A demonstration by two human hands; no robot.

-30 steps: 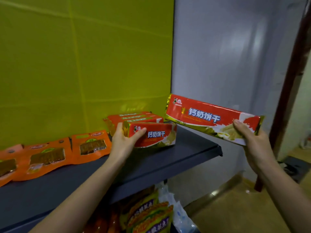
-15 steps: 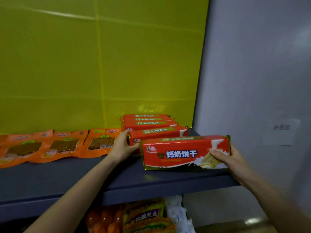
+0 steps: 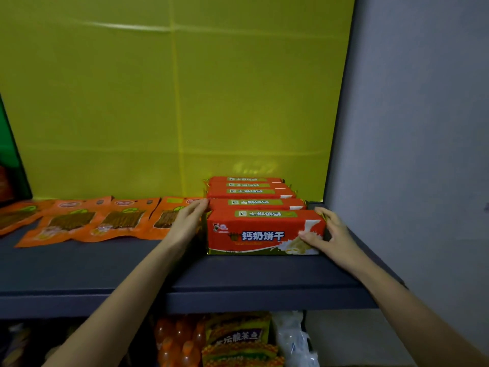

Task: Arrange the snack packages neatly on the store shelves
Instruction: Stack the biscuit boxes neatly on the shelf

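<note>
A red biscuit pack (image 3: 262, 231) stands on its long edge at the front of a row of like red packs (image 3: 251, 192) on the dark shelf (image 3: 105, 263). My right hand (image 3: 328, 234) grips its right end, thumb across the front face and fingers round the end. My left hand (image 3: 189, 221) lies with straight fingers against the left ends of the front two packs. Flat orange snack pouches (image 3: 116, 221) lie in a row to the left.
A yellow back panel (image 3: 172, 102) closes the shelf behind, and a grey wall (image 3: 423, 128) stands to the right. Below the shelf edge are orange bottles (image 3: 177, 337), yellow-green snack bags (image 3: 238, 337) and a clear plastic bag (image 3: 293, 337).
My right hand has brought the red pack from mid-air down onto the shelf, in front of the row. My left hand slid from holding the previous pack to lying against the packs' left ends.
</note>
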